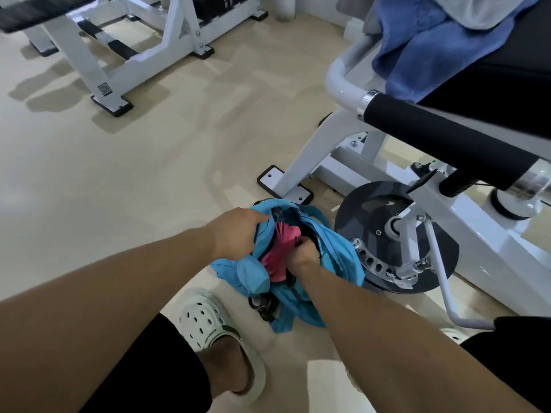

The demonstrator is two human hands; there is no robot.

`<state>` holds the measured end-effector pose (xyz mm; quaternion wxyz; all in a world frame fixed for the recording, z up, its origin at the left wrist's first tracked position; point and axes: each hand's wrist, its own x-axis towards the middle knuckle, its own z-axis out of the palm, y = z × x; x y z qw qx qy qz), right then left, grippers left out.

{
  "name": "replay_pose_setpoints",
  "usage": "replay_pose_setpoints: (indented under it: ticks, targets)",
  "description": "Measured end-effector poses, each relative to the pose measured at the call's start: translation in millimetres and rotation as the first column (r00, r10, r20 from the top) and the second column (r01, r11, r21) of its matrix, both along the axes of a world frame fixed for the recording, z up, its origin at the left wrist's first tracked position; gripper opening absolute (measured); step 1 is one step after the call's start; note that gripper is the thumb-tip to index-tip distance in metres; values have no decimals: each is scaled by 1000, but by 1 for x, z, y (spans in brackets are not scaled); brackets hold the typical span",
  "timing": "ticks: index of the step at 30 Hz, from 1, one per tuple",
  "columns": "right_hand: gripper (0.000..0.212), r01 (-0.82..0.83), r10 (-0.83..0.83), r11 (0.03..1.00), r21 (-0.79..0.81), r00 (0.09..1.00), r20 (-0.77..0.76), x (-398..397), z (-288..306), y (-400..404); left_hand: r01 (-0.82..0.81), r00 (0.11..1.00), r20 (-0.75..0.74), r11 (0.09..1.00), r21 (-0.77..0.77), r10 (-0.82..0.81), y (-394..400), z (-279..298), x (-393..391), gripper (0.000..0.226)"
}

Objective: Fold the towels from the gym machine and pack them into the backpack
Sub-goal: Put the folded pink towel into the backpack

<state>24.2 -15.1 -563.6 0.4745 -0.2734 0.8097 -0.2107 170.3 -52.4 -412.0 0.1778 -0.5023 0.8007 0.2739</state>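
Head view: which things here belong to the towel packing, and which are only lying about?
Belong: light blue backpack, pink towel, blue towel, grey towel, left hand, right hand.
Lying about: weight bench, weight plate, white clog.

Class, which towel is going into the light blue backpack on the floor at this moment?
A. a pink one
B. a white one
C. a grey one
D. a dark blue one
A: the right hand pushes a pink towel into the open backpack, whose rim the left hand holds.
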Motion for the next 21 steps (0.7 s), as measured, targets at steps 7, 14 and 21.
replay_pose_setpoints:
  ticks: [7,14,21]
  targets:
    - [41,44,-44,998,37,999,-3,7,-10,10,-3,1000,-30,1000,-11,2,4,7,1,78]
    - [97,38,-46,986,164,998,47,17,-2,5,-95,980,-166,993,69,105,8,13,-9,79]
    - [50,71,-75,997,42,992,101,25,-3,3,-100,979,-173,994,37,105,9,14,-12,82]
